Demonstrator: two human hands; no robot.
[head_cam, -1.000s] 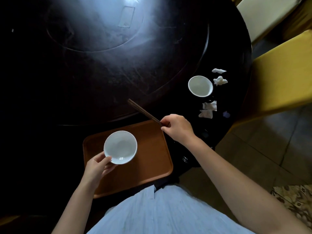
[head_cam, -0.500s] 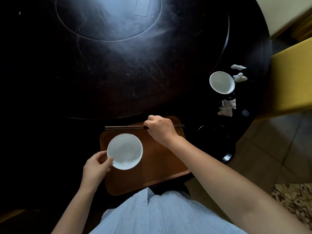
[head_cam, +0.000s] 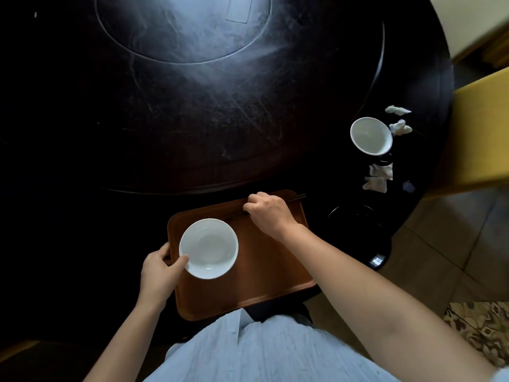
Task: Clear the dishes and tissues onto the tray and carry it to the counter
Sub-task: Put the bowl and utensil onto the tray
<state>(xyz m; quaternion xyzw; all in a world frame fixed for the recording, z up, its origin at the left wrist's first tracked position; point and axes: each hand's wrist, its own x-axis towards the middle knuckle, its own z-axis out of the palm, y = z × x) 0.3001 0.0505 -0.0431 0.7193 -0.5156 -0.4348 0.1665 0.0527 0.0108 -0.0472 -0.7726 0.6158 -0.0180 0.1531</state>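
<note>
Gripping a white bowl [head_cam: 208, 248] by its rim, the left hand [head_cam: 161, 268] holds it over the brown tray's [head_cam: 248, 288] left side. The right hand [head_cam: 268, 212] is closed on dark chopsticks [head_cam: 298, 197] at the tray's far edge. A second bowl [head_cam: 370, 135] and crumpled tissues [head_cam: 400, 128] sit well apart on the table [head_cam: 192, 106].

A dark round table [head_cam: 275, 111] with a raised circular turntable [head_cam: 192, 86] at its centre carries a brown tray [head_cam: 264, 274] at its near edge. On the right rim stand a white bowl [head_cam: 370, 135], two crumpled tissues [head_cam: 398, 110] [head_cam: 400, 127] just beyond it and two flatter tissues [head_cam: 381, 170] [head_cam: 375, 184] nearer the tray.
</note>
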